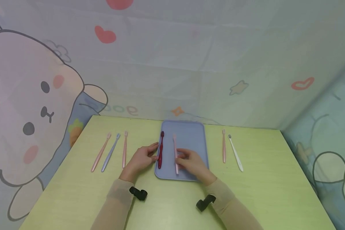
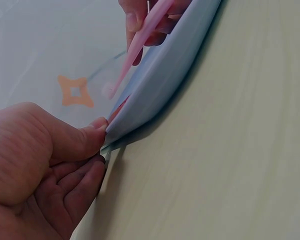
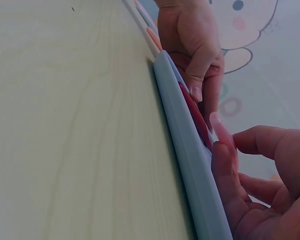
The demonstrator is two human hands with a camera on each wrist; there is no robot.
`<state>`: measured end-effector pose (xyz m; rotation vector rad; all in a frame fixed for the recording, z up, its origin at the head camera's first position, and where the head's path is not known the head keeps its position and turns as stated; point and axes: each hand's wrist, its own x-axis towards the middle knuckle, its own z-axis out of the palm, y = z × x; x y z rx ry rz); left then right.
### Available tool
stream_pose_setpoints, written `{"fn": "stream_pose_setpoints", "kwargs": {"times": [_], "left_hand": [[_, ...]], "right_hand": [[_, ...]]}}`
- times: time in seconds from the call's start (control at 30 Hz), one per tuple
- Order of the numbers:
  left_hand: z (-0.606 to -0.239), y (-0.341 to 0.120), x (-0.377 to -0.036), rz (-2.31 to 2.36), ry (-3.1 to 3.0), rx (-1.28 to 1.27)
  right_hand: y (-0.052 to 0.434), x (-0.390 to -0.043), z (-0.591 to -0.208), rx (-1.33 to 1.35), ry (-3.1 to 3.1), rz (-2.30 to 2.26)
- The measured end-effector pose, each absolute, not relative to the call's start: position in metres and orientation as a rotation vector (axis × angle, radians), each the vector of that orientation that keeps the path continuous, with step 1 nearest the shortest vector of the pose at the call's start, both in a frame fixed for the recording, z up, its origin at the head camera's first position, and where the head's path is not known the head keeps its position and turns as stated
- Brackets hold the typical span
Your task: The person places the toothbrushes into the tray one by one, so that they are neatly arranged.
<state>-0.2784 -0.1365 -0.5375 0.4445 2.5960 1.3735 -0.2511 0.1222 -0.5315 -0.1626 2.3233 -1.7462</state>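
Note:
A blue tray lies in the middle of a green table. On its left part lies a dark red toothbrush, and a pale pink toothbrush lies near its centre. My left hand rests at the tray's left rim, its straight fingertips beside the red toothbrush. The left wrist view shows that hand's thumb touching the tray's edge. My right hand pinches the pink toothbrush's handle low over the tray. In the right wrist view the red toothbrush lies just inside the rim.
Left of the tray lie a pink toothbrush, a blue one and another pink one. To the right lie a pink one and a white one. Printed cloth walls close in the table's back and sides.

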Motion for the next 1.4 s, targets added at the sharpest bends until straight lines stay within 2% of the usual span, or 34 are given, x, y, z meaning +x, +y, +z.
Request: {"fn": "stream_pose_setpoints", "kwargs": {"times": [1.4], "left_hand": [[-0.536,-0.136,-0.279,1.386,2.604,0.466]], "right_hand": [[0.078,-0.262,-0.534,-0.13,2.481,-1.644]]}}
